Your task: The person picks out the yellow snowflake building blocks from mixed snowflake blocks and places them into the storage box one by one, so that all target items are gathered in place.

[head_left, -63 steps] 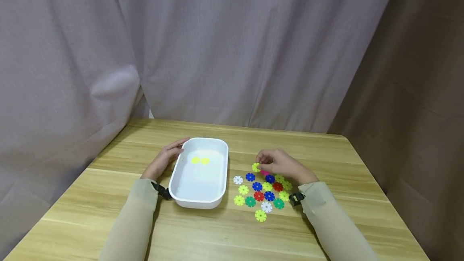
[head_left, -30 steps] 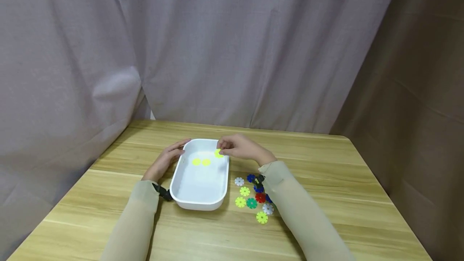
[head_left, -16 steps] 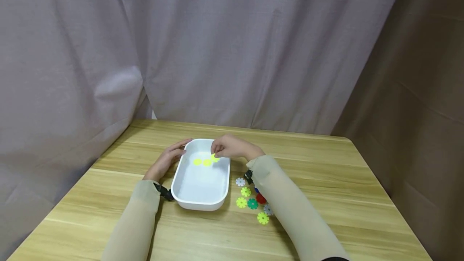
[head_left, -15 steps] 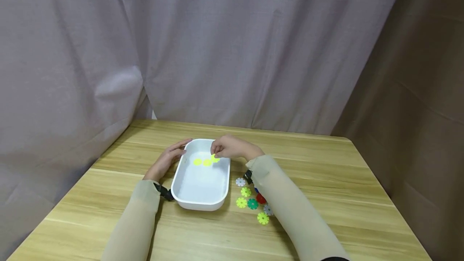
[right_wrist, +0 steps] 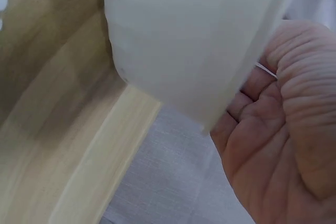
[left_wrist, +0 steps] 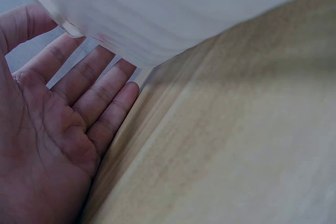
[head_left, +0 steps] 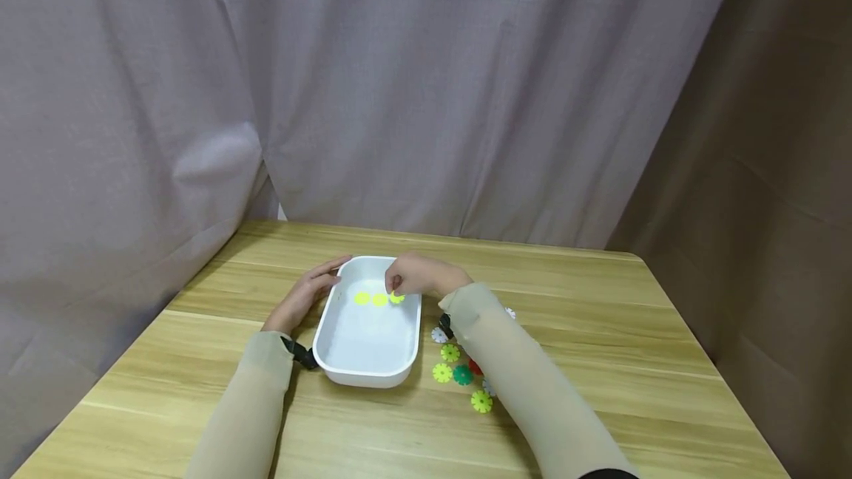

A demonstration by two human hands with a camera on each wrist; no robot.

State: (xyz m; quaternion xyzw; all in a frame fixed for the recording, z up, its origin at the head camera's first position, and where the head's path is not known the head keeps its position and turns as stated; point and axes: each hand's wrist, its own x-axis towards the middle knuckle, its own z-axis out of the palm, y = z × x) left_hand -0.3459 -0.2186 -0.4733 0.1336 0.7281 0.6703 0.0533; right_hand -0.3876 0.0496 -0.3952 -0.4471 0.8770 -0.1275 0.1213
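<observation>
A white rectangular tray stands on the wooden table. My left hand rests along its left side, and the left wrist view shows the fingers extended against the outer wall. Inside the tray, my right hand pinches a yellow notched plastic disc low over the bottom. Two more yellow discs, a left one and a middle one, lie beside it in a row. From the right wrist, the tray wall hides the fingertips and the held disc.
Right of the tray lie loose discs: several yellow ones, such as a front one, a green one, a red one and white ones. My right sleeve covers part of this group. Grey curtains hang behind the table.
My right hand has carried a yellow disc from the loose group leftward over the tray's right rim and lowered it beside the other two. The left hand has kept its place.
</observation>
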